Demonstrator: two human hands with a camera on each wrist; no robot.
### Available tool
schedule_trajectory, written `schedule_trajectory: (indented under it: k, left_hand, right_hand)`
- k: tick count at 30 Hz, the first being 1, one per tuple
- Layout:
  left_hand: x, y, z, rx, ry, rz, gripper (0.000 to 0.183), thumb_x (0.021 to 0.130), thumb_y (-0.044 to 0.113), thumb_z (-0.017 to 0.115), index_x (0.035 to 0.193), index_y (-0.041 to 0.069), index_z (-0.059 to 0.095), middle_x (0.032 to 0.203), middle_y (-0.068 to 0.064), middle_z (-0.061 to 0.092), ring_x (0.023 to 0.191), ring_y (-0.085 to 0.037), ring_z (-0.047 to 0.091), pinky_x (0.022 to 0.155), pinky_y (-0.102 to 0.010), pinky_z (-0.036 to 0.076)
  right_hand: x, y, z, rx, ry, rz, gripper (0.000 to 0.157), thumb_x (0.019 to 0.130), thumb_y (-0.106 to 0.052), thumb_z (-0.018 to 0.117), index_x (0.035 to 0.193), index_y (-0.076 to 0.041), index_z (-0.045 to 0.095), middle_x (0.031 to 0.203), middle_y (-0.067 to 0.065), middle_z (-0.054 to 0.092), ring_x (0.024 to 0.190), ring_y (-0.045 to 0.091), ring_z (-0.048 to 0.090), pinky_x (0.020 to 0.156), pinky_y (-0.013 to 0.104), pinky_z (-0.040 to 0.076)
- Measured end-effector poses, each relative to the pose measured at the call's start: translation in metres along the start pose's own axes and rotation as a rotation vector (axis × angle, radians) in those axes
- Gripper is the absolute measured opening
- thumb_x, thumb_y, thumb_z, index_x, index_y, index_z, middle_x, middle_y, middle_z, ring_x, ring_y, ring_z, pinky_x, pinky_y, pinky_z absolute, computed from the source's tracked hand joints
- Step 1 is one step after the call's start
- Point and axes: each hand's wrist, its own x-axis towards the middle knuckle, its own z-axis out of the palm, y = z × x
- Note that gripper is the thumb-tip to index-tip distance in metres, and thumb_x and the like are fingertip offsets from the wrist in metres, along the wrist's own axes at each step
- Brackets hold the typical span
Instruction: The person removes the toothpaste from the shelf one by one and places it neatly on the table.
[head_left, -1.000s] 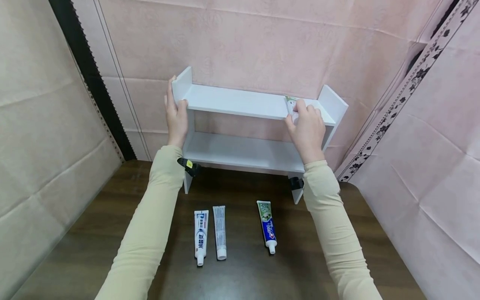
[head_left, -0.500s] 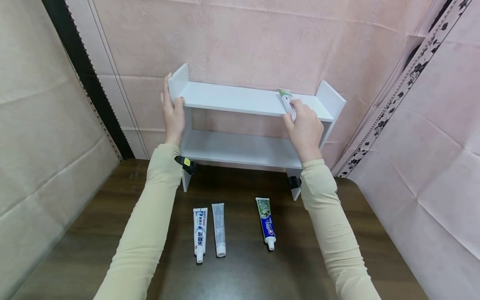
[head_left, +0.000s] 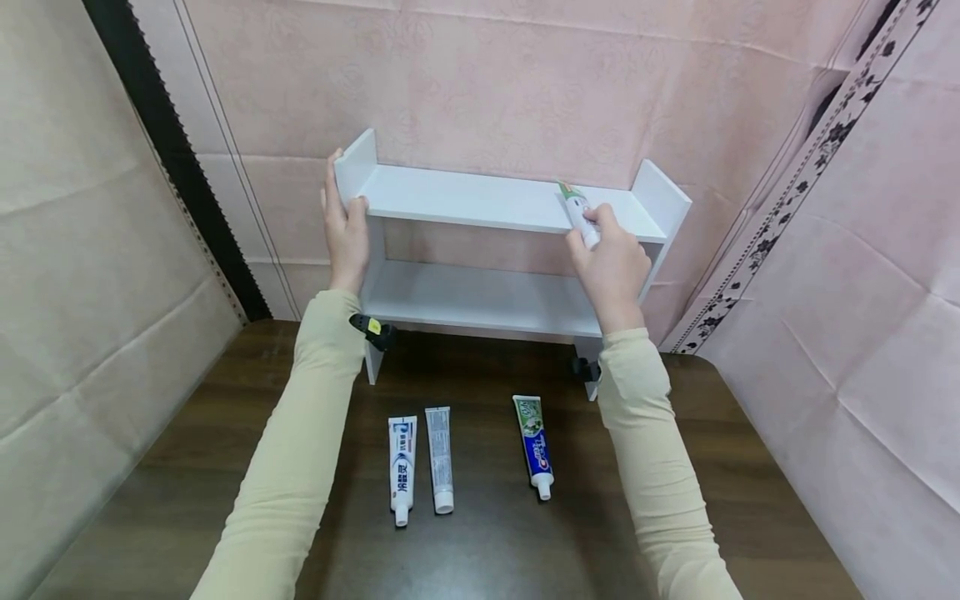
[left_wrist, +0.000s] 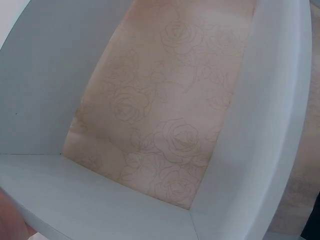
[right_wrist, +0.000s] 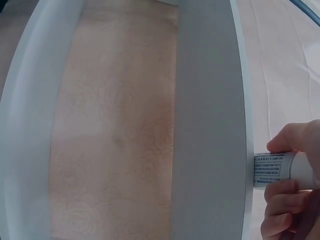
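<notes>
My right hand (head_left: 617, 262) grips a white toothpaste tube (head_left: 576, 208) with a green end near its cap side. The tube lies tilted over the upper board of a white two-tier shelf (head_left: 472, 200), toward its right side. In the right wrist view, thumb and fingers pinch the tube (right_wrist: 272, 170) beside the board's edge. My left hand (head_left: 348, 237) holds the shelf's left side panel (head_left: 357, 167), its thumb at the front and its fingers along the outside. Only a bit of that hand (left_wrist: 12, 220) shows in the left wrist view.
On the brown table (head_left: 480, 550) before the shelf lie a white-and-blue tube (head_left: 402, 467), a grey-white tube (head_left: 439, 458) and a green-and-blue tube (head_left: 534, 446). The lower board (head_left: 480, 296) spans between the legs. Pale cloth walls (head_left: 495, 92) enclose the back and sides.
The tube in my right hand has shifted slightly and more of it shows, its green end pointing up and left. The left hand keeps its place on the shelf; the view shifted a little.
</notes>
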Motion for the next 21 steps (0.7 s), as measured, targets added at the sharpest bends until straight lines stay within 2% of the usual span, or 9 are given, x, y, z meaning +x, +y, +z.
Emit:
schedule_trajectory:
  k: [3,7,11,21]
  left_hand:
    - [-0.003,0.005,0.0,-0.012,-0.006,-0.009,0.066,0.091,0.008,0.036,0.151,0.034,0.029,0.142,-0.004,0.037,0.11,-0.007,0.039,0.092,-0.026,0.035]
    - [-0.011,0.02,-0.001,-0.017,-0.014,-0.027,0.066,0.09,0.007,0.035,0.152,0.028,0.029,0.141,-0.006,0.037,0.109,-0.008,0.039,0.092,-0.026,0.035]
    - [-0.017,0.032,-0.002,-0.017,-0.013,-0.041,0.065,0.091,0.008,0.035,0.152,0.028,0.029,0.142,-0.004,0.038,0.11,-0.008,0.039,0.095,-0.026,0.035]
    - [-0.016,0.034,0.0,-0.01,-0.021,-0.045,0.065,0.09,0.007,0.035,0.152,0.026,0.028,0.141,-0.007,0.037,0.11,-0.008,0.04,0.092,-0.024,0.035]
  right_hand:
    - [-0.003,0.0,-0.001,0.008,0.006,0.003,0.033,0.088,-0.028,0.054,0.116,-0.013,0.063,0.091,0.023,0.072,0.061,0.037,0.058,0.054,0.045,0.04]
    - [-0.008,0.001,-0.002,0.015,0.023,-0.005,0.034,0.087,-0.028,0.054,0.116,-0.012,0.062,0.088,0.023,0.071,0.061,0.038,0.058,0.053,0.045,0.04]
    - [-0.015,0.001,-0.002,0.039,0.056,-0.004,0.034,0.086,-0.027,0.056,0.115,-0.01,0.062,0.086,0.025,0.071,0.061,0.039,0.058,0.053,0.048,0.04]
    - [-0.034,0.005,-0.005,0.056,0.136,-0.032,0.033,0.086,-0.025,0.056,0.113,-0.01,0.064,0.087,0.022,0.073,0.058,0.038,0.059,0.049,0.045,0.037]
